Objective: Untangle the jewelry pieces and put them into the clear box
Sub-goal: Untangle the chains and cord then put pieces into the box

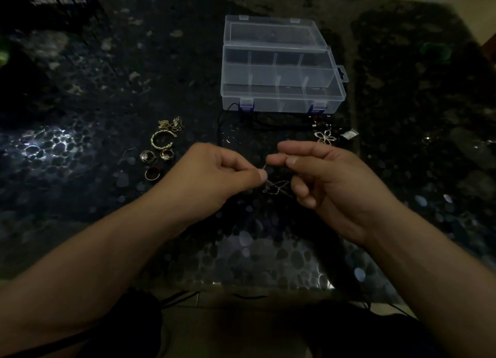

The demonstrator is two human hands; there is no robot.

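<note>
Both hands point(214, 175) point(330, 180) raised close together, fingers pinched.

A thin chain point(276, 187) is pinched between both hands over a dark pebble-patterned table point(268, 255). It's gripped by the thumb and forefinger of the left hand point(214, 173) and of the right hand point(324, 175), with a small tangle dangling just below. Farther back, the clear box point(281, 70) is set with its lid flipped open, dividers visible inside. Off to the left, a gold bracelet point(162, 140) and a few rings point(155, 161) are laid out. A flower pendant point(324, 137) is seen near the right.
</note>
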